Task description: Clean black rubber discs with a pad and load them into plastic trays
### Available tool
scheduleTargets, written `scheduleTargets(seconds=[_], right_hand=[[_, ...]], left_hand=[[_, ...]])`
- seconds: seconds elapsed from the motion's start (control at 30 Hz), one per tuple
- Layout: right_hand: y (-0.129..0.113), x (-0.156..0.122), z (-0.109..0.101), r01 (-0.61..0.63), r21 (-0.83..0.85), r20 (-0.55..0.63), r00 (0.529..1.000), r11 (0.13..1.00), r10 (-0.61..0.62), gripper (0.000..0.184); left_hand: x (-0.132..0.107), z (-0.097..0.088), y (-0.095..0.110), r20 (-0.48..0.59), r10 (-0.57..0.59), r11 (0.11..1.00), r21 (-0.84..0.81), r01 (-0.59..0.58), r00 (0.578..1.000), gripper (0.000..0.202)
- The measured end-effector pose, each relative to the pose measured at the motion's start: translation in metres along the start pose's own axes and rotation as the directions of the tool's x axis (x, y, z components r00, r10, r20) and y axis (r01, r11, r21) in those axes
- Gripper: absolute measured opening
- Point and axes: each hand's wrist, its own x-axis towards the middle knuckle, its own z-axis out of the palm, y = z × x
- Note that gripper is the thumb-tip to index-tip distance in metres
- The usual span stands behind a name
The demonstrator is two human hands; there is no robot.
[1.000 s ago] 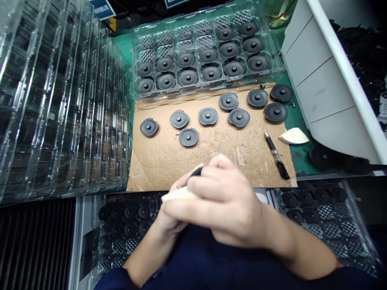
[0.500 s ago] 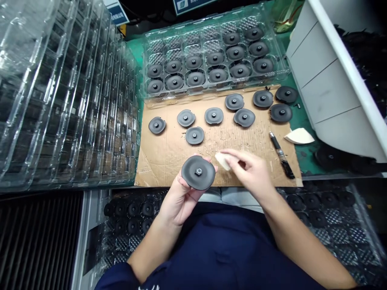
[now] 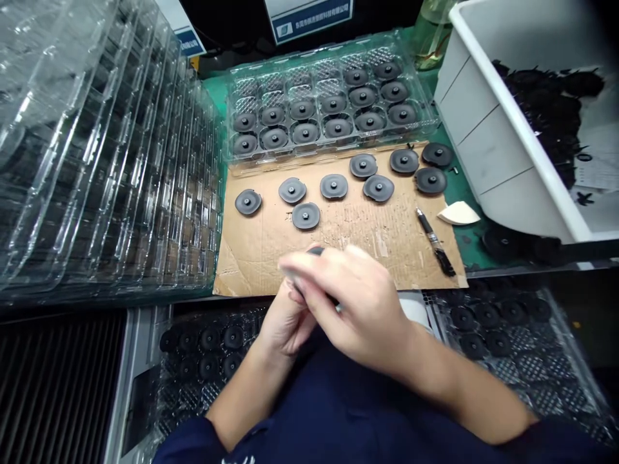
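Note:
My left hand (image 3: 284, 323) is closed on a black rounded disc (image 3: 316, 251), of which only a bit of the dark rim shows. My right hand (image 3: 355, 293) lies across the face of that disc with its fingers bent, covering most of it. The small white sponge pinched in this hand a moment ago is hidden under the fingers. On the cardboard (image 3: 261, 258) ahead of the hands lie several like discs with a small metal centre, the nearest disc (image 3: 305, 216) just beyond my left hand.
A clear plastic tray (image 3: 232, 158) at the back holds several discs. Tall stacked trays (image 3: 145, 161) stand at left. On the right are a marker pen (image 3: 435, 243), a white sponge wedge (image 3: 459, 213) and a white bin (image 3: 483, 129) of black parts.
My right hand has moved left with the sponge, from beside the disc to over it. The left hand keeps its hold. The view has shifted, showing more of the bin.

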Motion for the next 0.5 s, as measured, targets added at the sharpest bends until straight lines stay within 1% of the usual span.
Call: scheduleTargets(seconds=[0.03, 0.07, 0.1, 0.13, 0.17, 0.2, 0.23, 0.27, 0.3, 0.33, 0.37, 0.4, 0.43, 0.47, 0.5], right_hand=[[-0.001, -0.003, -0.004, 0.021, 0.053, 0.060, 0.998, 0.998, -0.024, 0.023], [-0.002, -0.007, -0.010, 0.010, 0.092, 0.138, 0.990, 0.996, -0.022, 0.021], [-0.003, -0.011, -0.017, -0.030, 0.095, 0.201, 0.979, 0.995, 0.010, 0.020], [-0.003, -0.014, -0.024, -0.079, 0.052, 0.239, 0.969, 0.996, 0.064, 0.019], [-0.003, -0.016, -0.030, -0.123, -0.030, 0.241, 0.962, 0.992, 0.126, 0.019], [-0.002, -0.017, -0.035, -0.152, -0.128, 0.215, 0.961, 0.980, 0.177, 0.019], [0.001, -0.017, -0.039, -0.158, -0.216, 0.170, 0.966, 0.963, 0.197, 0.020], [0.006, -0.016, -0.040, -0.145, -0.271, 0.122, 0.975, 0.952, 0.183, 0.022], [0.013, -0.015, -0.040, -0.120, -0.276, 0.087, 0.985, 0.954, 0.150, 0.023], [0.023, -0.014, -0.038, -0.105, -0.230, 0.060, 0.991, 0.968, 0.121, 0.024], [0.035, -0.014, -0.035, -0.113, -0.145, 0.036, 0.992, 0.983, 0.119, 0.025], [0.049, -0.016, -0.030, -0.149, -0.058, 0.013, 0.989, 0.987, 0.150, 0.024], [0.064, -0.020, -0.024, -0.208, 0.005, -0.006, 0.978, 0.978, 0.208, 0.023], [0.080, -0.025, -0.018, -0.277, 0.031, -0.020, 0.961, 0.960, 0.277, 0.023], [0.095, -0.032, -0.011, -0.338, 0.022, -0.037, 0.940, 0.941, 0.339, 0.022]], left_hand=[[-0.001, -0.002, 0.001, 0.021, -0.003, 1.000, -0.011, 0.003, 1.000, 0.069], [-0.002, -0.004, 0.001, 0.045, -0.012, 1.000, -0.024, 0.013, 0.999, 0.070], [-0.002, -0.007, 0.001, 0.067, -0.029, 0.999, -0.037, 0.031, 0.997, 0.069], [-0.002, -0.009, 0.001, 0.085, -0.058, 0.997, -0.047, 0.062, 0.995, 0.069], [-0.002, -0.009, 0.001, 0.096, -0.079, 0.995, -0.058, 0.085, 0.992, 0.067], [-0.001, -0.009, 0.000, 0.099, -0.095, 0.993, -0.068, 0.102, 0.991, 0.065], [-0.001, -0.008, 0.000, 0.101, -0.102, 0.991, -0.074, 0.110, 0.990, 0.065], [-0.001, -0.006, 0.001, 0.104, -0.101, 0.991, -0.078, 0.110, 0.989, 0.066], [-0.001, -0.004, 0.002, 0.112, -0.096, 0.991, -0.082, 0.106, 0.989, 0.068], [-0.002, -0.002, 0.003, 0.128, -0.092, 0.991, -0.090, 0.104, 0.987, 0.069], [-0.003, 0.000, 0.004, 0.150, -0.086, 0.989, -0.103, 0.102, 0.985, 0.069], [-0.004, 0.000, 0.006, 0.172, -0.081, 0.988, -0.119, 0.103, 0.982, 0.067], [-0.006, 0.000, 0.007, 0.194, -0.078, 0.985, -0.135, 0.106, 0.978, 0.064], [-0.007, -0.001, 0.008, 0.214, -0.076, 0.983, -0.150, 0.110, 0.974, 0.061], [-0.007, -0.002, 0.008, 0.230, -0.074, 0.979, -0.167, 0.114, 0.970, 0.058]])
